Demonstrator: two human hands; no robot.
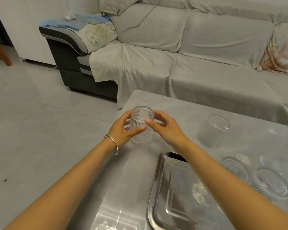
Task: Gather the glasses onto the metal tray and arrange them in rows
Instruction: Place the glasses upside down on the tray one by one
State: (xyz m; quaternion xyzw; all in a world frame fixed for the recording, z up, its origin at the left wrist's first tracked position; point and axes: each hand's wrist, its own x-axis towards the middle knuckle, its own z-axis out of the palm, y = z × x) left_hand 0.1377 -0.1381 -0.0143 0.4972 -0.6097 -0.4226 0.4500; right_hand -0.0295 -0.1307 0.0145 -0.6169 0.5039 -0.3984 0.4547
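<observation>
A clear ribbed glass (141, 120) stands upside down near the table's far left corner. My left hand (121, 130), with a silver bangle on the wrist, wraps its left side, and my right hand (165, 127) touches its right side with thumb and fingers. The metal tray (158, 193) lies at the near right, partly under my right forearm. A smooth clear glass (214, 131) stands upside down to the right of the hands. Two ribbed glasses (234, 168) (271, 183) stand on the tray's right part, and a further glass (273, 161) is faint behind them.
The grey table (173, 107) has its left edge beside my left hand, with tiled floor (40, 130) beyond. A covered sofa (189, 63) runs behind the table. Something clear (105, 227) shows at the bottom edge.
</observation>
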